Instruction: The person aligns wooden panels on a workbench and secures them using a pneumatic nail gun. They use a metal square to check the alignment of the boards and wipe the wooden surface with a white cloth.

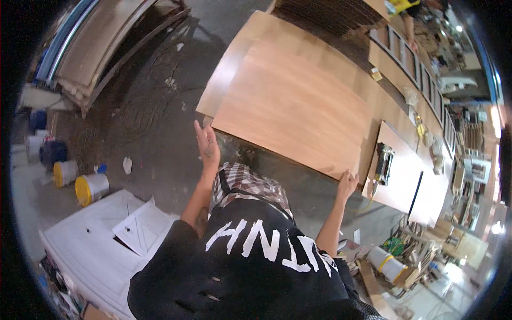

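A light-brown plywood sheet (298, 101) lies a little askew on a larger wooden panel (261, 26). At the sheet's near left corner is my left hand (209, 149), its fingers stretched out and apart, touching or very close to the edge. My right hand (348, 184) is closed on the near edge by the right corner, fingers on top; its thumb is partly hidden. Just right of that hand, a dark nail gun (383, 162) with a thin yellowish hose rests on a pale, shiny board (401, 184).
A stack of brown boards (336, 16) stands beyond the panel. Dark-slotted wooden frames (405, 50) run along the right. White door-like panels (96, 229) and yellow-white buckets (92, 189) are at left. Another person's arm (409, 29) shows at the far right. Scrap wood and a bucket (386, 262) lie lower right.
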Motion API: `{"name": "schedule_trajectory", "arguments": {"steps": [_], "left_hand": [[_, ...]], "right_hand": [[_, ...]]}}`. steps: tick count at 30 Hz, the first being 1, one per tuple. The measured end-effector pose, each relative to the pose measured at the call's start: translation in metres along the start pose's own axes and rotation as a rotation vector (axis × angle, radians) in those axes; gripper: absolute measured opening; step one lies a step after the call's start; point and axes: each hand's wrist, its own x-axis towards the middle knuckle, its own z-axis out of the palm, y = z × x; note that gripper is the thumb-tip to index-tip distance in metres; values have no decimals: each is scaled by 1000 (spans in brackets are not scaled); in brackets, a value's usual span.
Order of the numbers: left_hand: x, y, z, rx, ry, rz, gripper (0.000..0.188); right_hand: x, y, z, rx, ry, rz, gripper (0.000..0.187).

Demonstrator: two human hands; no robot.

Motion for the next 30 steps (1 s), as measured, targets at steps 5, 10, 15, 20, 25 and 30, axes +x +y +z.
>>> {"name": "schedule_trajectory", "arguments": {"steps": [5,10,15,20,25,30], "left_hand": [[12,-23,-25,174,-56,85,62],[25,-69,-65,-486,-113,-224,67],[27,-54,-109,-1283,85,-821,96],[43,-55,-139,-1275,-125,-741,84],[72,-65,-125,-1159,-226,-536,64],[122,-10,-37,-1238,-425,-177,63]], "right_hand": [[-38,-19,-20,77,5,159,80],[-102,36,-13,-10,6,223,70],[-139,37,-32,805,-504,484,40],[-164,23,-66,1065,-463,439,38],[-147,15,-97,970,-601,431,45],[-141,-12,-127,833,-648,459,61]]}}
